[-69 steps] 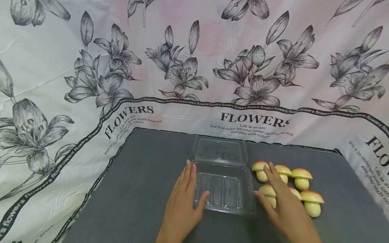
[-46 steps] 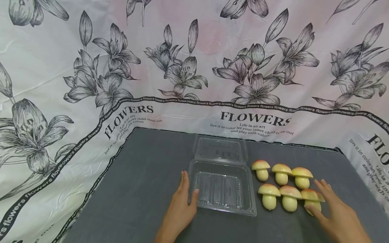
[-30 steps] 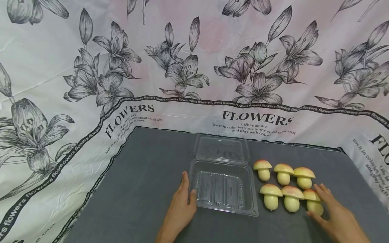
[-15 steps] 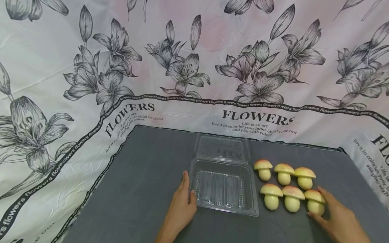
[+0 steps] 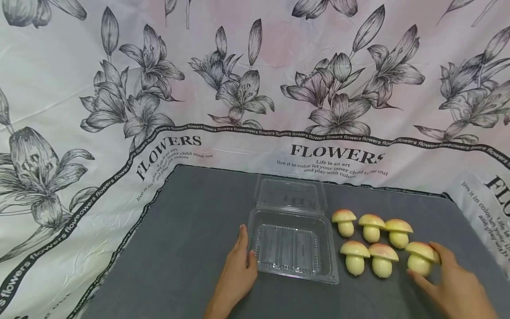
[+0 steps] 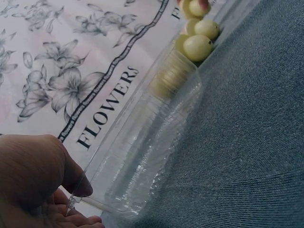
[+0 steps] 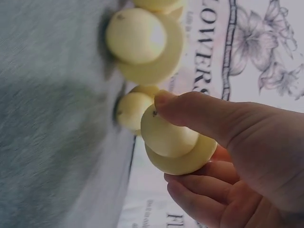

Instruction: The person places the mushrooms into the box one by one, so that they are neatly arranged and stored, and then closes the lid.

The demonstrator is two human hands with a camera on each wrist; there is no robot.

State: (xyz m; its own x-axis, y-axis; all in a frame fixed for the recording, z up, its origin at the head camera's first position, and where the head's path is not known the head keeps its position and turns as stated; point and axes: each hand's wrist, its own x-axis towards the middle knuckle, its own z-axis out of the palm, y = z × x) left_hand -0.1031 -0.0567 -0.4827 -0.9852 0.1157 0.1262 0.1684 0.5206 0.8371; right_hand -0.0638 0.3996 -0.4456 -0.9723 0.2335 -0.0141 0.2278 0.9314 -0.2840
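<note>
two bare hands work over a dark grey worktop (image 5: 191, 248). in the middle is a clear plastic container (image 5: 284, 250), its hinged lid (image 5: 291, 195) laid back on the far side, towards the wall. nothing shows inside the tray.

the left hand (image 5: 238, 270) is at the container's left side; the left wrist view shows the rim held between the thumb and the fingers, with the thumb on the inner side.

to the right of the container are six mushroom-shaped pieces, pale yellow with rounded stems and caps, several caps tinged red. the right hand (image 5: 454, 281) grips the held piece (image 5: 420, 262), the rightmost of the near row. its thumb presses the end of the stem, which has a small dark spot, and the fingers support the cap from the other side, the hand only as wide as the piece. the cap tilts down to the right; whether the piece touches the worktop is hard to tell.

two near-row pieces (image 5: 383, 268) stand just left of it, caps touching. behind them is a back row (image 5: 371, 234) of three.

a white cloth (image 5: 239, 153) with grey lilies and the word "flowers" covers the wall.
</note>
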